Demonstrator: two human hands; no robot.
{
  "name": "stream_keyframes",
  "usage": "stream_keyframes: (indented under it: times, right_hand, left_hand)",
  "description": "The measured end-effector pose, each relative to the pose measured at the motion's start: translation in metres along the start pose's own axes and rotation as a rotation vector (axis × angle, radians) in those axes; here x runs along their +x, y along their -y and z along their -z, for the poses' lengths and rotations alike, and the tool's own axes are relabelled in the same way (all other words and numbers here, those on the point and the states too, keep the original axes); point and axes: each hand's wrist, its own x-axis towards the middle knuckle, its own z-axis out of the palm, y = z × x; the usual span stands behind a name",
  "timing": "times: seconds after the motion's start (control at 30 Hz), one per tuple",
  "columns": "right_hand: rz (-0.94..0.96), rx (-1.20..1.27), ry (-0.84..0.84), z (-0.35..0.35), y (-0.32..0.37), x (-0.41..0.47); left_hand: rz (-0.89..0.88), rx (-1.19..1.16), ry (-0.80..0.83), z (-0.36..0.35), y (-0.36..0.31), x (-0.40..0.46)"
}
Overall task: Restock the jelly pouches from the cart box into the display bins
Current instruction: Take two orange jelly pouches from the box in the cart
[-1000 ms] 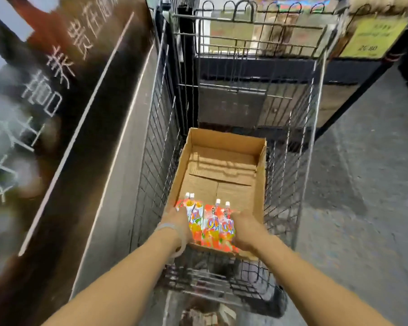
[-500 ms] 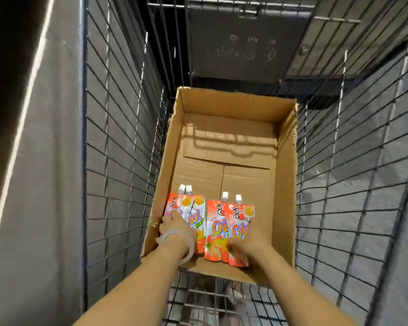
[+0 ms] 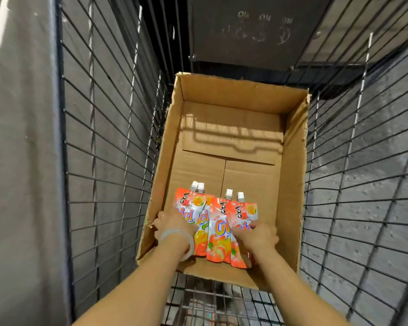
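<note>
Inside the cart box [image 3: 290, 175], both hands (left [image 3: 172, 225], right [image 3: 257, 236]) clutch jelly pouches [image 3: 218, 228].

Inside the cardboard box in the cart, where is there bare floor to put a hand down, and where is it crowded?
The cardboard box floor is bare from the pouch caps to the far wall, and along the right wall. The near end is crowded: jelly pouches overlap there, with the left hand and right hand on them.
</note>
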Motion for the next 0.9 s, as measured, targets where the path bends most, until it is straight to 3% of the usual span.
stream_keyframes:
  times: [0.17, 0.33, 0.57, 0.77, 0.9]
  right_hand:
    - [-0.02, 0.145, -0.021, -0.007, -0.007, 0.0]
    - [-0.086, 0.304, 0.129, -0.004, -0.008, 0.008]
    - [-0.074, 0.575, 0.239, 0.003, -0.008, -0.006]
    - [-0.02, 0.505, 0.229, 0.001, -0.001, -0.018]
    - [0.105, 0.528, 0.201, 0.021, 0.009, -0.042]
  left_hand:
    - [-0.016, -0.076, 0.015, -0.009, -0.001, -0.002]
    - [0.036, -0.117, 0.068, -0.001, 0.001, -0.007]
    - [0.06, -0.507, 0.228, -0.005, 0.001, -0.019]
    - [0.057, -0.541, 0.219, 0.006, 0.016, -0.029]
    - [-0.044, -0.728, 0.165, 0.023, 0.013, -0.057]
